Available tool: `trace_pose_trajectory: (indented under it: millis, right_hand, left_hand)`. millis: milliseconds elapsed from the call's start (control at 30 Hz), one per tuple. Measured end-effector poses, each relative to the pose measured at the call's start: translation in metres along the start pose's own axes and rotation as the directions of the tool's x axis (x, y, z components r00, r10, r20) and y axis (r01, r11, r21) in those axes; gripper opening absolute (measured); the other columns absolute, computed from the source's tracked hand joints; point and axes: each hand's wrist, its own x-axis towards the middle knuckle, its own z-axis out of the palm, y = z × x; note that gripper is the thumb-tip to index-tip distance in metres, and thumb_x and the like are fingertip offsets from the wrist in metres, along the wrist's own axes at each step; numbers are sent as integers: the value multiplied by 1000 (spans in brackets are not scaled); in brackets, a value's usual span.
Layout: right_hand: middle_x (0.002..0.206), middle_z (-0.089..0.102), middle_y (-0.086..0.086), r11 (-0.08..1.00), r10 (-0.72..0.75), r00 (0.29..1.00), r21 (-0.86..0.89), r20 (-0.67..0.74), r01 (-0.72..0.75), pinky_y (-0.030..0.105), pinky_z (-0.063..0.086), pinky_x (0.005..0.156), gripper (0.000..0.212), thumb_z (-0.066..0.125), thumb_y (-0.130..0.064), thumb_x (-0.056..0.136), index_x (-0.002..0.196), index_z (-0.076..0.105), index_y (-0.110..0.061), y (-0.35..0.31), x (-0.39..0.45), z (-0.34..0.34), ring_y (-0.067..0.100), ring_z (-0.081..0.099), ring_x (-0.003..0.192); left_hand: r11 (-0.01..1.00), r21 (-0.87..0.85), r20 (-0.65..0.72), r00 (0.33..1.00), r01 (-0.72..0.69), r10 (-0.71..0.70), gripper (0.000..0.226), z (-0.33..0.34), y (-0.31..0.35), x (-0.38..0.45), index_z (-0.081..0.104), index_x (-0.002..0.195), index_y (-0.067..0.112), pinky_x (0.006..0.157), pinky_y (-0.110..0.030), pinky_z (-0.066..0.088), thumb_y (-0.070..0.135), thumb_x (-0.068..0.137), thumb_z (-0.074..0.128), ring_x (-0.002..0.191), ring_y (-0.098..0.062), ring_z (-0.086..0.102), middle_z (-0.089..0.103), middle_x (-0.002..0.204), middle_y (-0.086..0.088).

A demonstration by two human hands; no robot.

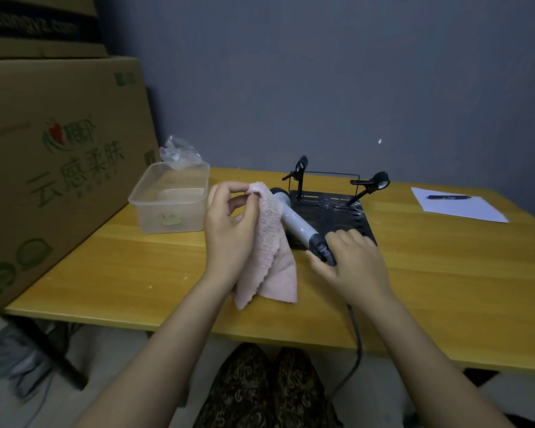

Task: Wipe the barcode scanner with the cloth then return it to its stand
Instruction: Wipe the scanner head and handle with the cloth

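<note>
The grey barcode scanner (294, 219) points up and to the left over the table, its dark handle end gripped by my right hand (351, 265). Its cable (354, 359) hangs off the table's front edge. My left hand (229, 230) pinches the top of a pink fluffy cloth (271, 257), which hangs down against the scanner's left side and hides part of its head. Behind the scanner sits the black stand (334, 214), a slotted base plate with a wire frame and two clip arms. Nothing rests in the stand.
A clear plastic box (170, 199) with crumpled plastic wrap stands on the yellow wooden table (142, 267) to the left. Large cardboard cartons (56, 168) line the left side. A white paper sheet with a black pen (448, 197) lies far right.
</note>
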Motion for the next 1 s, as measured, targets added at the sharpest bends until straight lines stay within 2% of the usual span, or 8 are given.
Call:
trace_pose_trajectory:
  millis: [133, 300, 400, 500, 633, 767, 867, 1000]
  right_hand:
    - [59, 51, 1, 1000, -19, 1000, -18, -5, 19, 27, 28, 55, 36, 42, -49, 80, 65, 45, -16, -6, 0, 0, 24, 51, 57]
    - [58, 50, 0, 998, -40, 999, -44, -2, 40, 26, 27, 55, 37, 42, -48, 81, 66, 47, -15, -7, -1, -3, 23, 50, 56]
    - [59, 50, 0, 996, -53, 999, -66, 12, 53, 26, 26, 56, 37, 43, -48, 82, 66, 47, -15, -7, 0, -8, 22, 49, 56]
    - [58, 50, 1, 995, -45, 999, -87, 22, 47, 29, 29, 56, 37, 43, -47, 83, 66, 48, -14, -7, -1, -12, 23, 49, 56]
    - [59, 51, 1, 999, -21, 1000, -44, -1, 21, 31, 35, 57, 36, 45, -47, 83, 66, 47, -15, -4, -2, -17, 23, 50, 58]
    - [60, 41, -8, 994, 33, 998, 100, 56, -39, 32, 34, 59, 34, 44, -49, 83, 65, 36, -20, -8, -1, -20, 19, 45, 58]
    - [59, 39, -9, 892, 164, 967, 389, 195, -230, 32, 30, 58, 38, 42, -52, 84, 63, 35, -21, -7, -2, -18, 12, 39, 57]
    - [64, 43, 3, 595, 187, 909, 693, 374, -407, 34, 32, 58, 38, 53, -33, 93, 71, 46, -2, -7, -4, -18, 14, 42, 59]
  left_hand:
    - [994, -18, -49, 993, -111, 110, 8, 7, 11, 9, 61, 89, 11, 71, -7, 47, 3, 88, 60, 85, -1, 61, 59, 102, -13]
    - [944, 139, 114, 952, -300, 285, 8, 24, -2, 18, 66, 88, 7, 73, -5, 45, 2, 88, 60, 86, 8, 56, 54, 93, 3]
    - [908, 238, 264, 923, -345, 281, 9, 34, -20, 14, 65, 96, 12, 77, -15, 50, 9, 91, 58, 87, 10, 55, 53, 97, 8]
    - [924, 246, 348, 916, -294, 199, 24, 37, -25, 6, 56, 119, 15, 88, -28, 52, 18, 96, 50, 102, -3, 59, 59, 110, 5]
    - [730, 345, 644, 715, -590, 274, 46, 33, -35, -4, 47, 138, 16, 114, -33, 27, 30, 100, 24, 136, -14, 38, 53, 139, 0]
    - [824, 300, 623, 753, -480, 212, 57, 32, -50, -5, 47, 137, 11, 118, -35, 13, 32, 96, 12, 136, -11, 34, 51, 139, -3]
    - [850, 216, 667, 708, -481, 232, 56, 33, -50, -20, 34, 145, 12, 119, -35, 9, 29, 96, 14, 139, -11, 28, 41, 145, -1]
    - [767, 209, 712, 632, -607, 306, 53, 28, -60, -16, 22, 148, 17, 120, -36, 11, 24, 95, 19, 144, -9, 17, 30, 151, 3]
